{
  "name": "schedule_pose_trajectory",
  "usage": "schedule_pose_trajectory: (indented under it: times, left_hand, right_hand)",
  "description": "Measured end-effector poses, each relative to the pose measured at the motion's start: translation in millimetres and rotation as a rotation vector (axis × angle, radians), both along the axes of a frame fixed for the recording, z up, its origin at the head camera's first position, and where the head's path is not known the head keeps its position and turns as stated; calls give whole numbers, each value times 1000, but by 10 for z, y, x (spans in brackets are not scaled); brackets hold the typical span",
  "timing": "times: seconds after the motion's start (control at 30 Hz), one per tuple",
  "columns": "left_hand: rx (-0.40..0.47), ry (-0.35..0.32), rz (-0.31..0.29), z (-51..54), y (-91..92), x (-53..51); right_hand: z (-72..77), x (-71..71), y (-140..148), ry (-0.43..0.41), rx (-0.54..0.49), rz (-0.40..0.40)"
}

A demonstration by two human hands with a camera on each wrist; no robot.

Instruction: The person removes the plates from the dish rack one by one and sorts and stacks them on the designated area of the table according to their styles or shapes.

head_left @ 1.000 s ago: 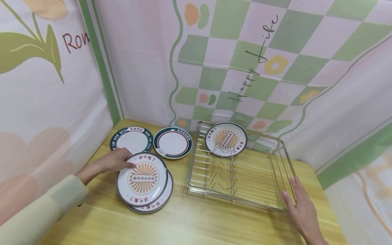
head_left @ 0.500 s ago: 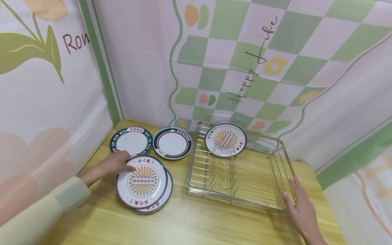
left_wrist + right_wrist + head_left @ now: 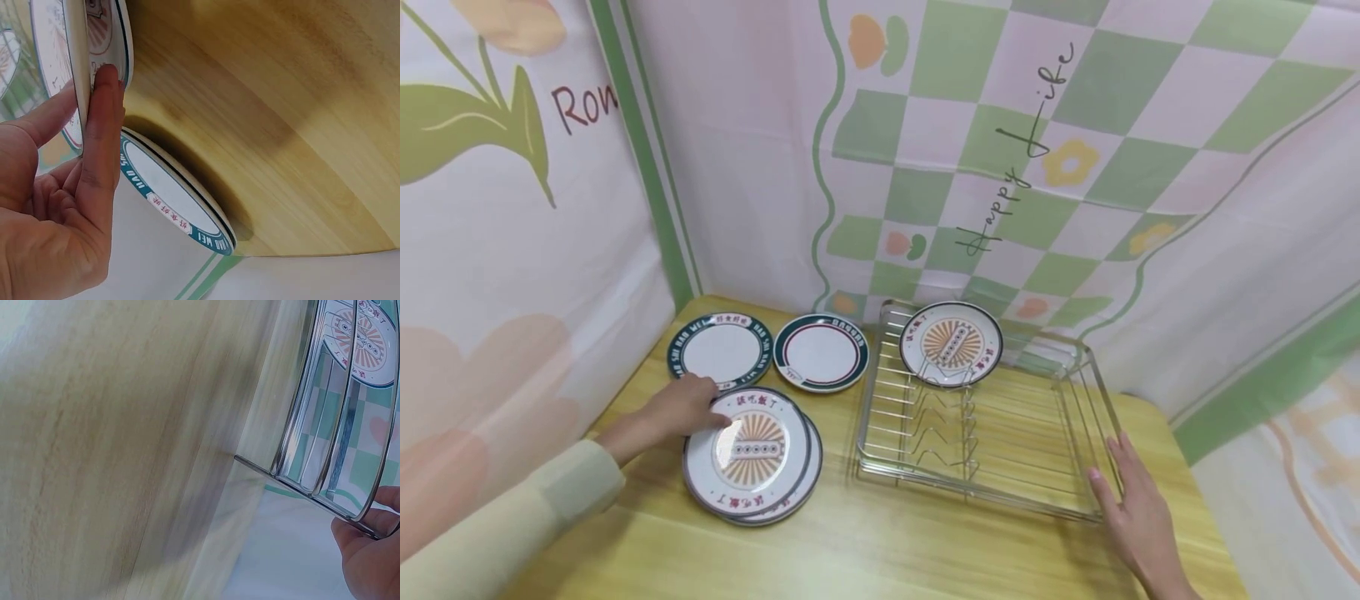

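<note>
My left hand (image 3: 681, 407) pinches the left rim of a white sunburst plate (image 3: 748, 492), thumb on top and fingers beneath, as the left wrist view shows. A second sunburst plate (image 3: 807, 479) lies under it, mostly covered, its right edge showing. At the right, my right hand (image 3: 1142, 512) holds the end rail of a wire dish rack (image 3: 917, 473), the rail between thumb and fingers. Another sunburst plate (image 3: 951, 343) leans upright in the rack's back left slots. In the right wrist view, fingers (image 3: 359, 534) lie around the rack's corner wires.
Two green-rimmed plates lie behind the left hand: one with lettering (image 3: 722, 350) and one with a red inner ring (image 3: 822, 354). The wooden table (image 3: 910, 550) meets a patterned cloth (image 3: 760, 167) at the back and left.
The left hand and the pinched plate have come slightly down toward the near side, with the plate covering more of the one beneath. The right hand and rack stay put.
</note>
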State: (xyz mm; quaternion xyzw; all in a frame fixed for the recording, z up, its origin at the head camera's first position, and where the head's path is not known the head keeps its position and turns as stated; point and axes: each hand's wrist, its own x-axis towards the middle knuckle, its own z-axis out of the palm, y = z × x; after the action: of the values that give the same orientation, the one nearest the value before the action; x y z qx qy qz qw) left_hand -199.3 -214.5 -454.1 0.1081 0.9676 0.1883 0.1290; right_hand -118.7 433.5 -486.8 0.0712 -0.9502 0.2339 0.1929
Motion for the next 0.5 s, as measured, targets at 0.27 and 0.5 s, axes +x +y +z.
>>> schedule_pose_trajectory:
  times: [0.27,0.5]
  left_hand:
    - [-14,17,-26,-59,26,38]
    - [-42,3,-19,-91,45,49]
  right_hand:
    - [23,3,-21,-11,-4,-4]
    - [21,11,-18,-14,-10,-7]
